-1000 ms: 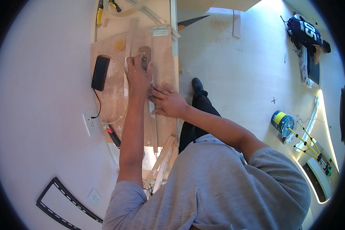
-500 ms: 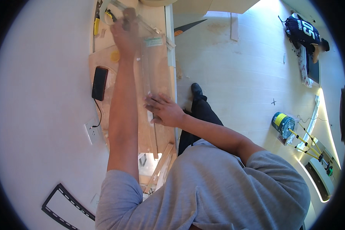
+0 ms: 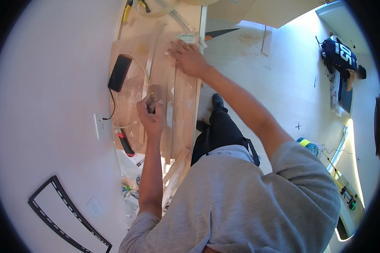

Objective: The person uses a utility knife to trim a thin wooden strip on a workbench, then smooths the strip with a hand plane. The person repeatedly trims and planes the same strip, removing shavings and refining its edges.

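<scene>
A dusty brown board [image 3: 183, 101] lies before me, with a long narrow strip [image 3: 169, 122] running lengthwise along it. My left hand [image 3: 151, 116] is closed round a small brown block-like piece [image 3: 156, 90], low over the board to the left of the strip; its exact kind is not plain. Farther up, my right hand [image 3: 188, 59] lies with fingers spread over the far part of the strip, close to a pale green label [image 3: 185, 38]. A thin pale band [image 3: 147, 71] curves across the board from beside the phone toward the left hand.
A black phone [image 3: 120, 73] on a cable rests at the board's left, with a red-and-black handled tool [image 3: 126, 144] nearer me. Yellow cutters [image 3: 126, 12] and a tape roll [image 3: 158, 6] sit at the far end. A saw [image 3: 221, 33] lies right; another person [image 3: 342, 55] crouches beyond.
My left hand came back toward me from the far end with the brown piece. My right hand slid forward along the strip to near the label. The red-and-black tool came into sight.
</scene>
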Action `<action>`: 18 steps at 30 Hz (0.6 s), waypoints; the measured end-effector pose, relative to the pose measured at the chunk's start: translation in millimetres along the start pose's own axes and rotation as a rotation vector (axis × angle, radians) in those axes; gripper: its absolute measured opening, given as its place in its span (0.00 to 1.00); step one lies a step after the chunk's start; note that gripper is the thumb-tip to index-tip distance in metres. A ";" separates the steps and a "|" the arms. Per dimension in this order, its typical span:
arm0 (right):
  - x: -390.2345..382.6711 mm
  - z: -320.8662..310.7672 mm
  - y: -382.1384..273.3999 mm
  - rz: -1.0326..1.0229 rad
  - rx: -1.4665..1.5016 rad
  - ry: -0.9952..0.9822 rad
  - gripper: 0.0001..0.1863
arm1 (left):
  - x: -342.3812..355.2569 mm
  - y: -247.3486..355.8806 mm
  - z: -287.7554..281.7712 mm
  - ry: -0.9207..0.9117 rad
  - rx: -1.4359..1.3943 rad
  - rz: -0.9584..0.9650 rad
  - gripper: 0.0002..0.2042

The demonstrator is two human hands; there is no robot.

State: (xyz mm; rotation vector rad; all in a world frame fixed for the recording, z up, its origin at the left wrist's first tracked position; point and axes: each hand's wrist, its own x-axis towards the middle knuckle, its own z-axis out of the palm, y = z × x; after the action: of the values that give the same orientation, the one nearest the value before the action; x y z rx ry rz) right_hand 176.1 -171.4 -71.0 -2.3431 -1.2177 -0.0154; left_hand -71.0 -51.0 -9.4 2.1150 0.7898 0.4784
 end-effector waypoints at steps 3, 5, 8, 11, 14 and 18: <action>10.4 -2.8 12.9 -0.074 -0.070 -0.101 0.31 | -35.7 -4.4 10.1 0.029 -0.025 0.017 0.23; 9.3 -6.4 12.3 -0.076 -0.068 -0.151 0.31 | -55.0 -1.7 18.6 0.071 -0.039 0.091 0.23; 20.1 -18.7 19.2 -0.095 -0.085 -0.229 0.31 | -67.2 1.2 27.0 0.110 -0.019 0.104 0.24; 37.2 -30.0 30.6 -0.163 -0.078 -0.323 0.31 | -71.7 -3.8 17.0 0.150 -0.010 0.034 0.24; 53.7 -38.6 37.6 -0.257 -0.053 -0.337 0.28 | -70.9 -16.1 -8.1 0.169 -0.025 -0.004 0.24; 52.5 -54.7 36.9 -0.333 -0.049 -0.185 0.20 | -82.8 -27.5 -41.6 0.140 -0.146 -0.120 0.25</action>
State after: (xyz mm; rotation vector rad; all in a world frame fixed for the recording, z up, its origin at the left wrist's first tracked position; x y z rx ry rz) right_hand 247.6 -172.5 -26.4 -2.1938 -1.7042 0.0615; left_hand -165.6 -70.8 -11.7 1.9035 0.9266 0.6058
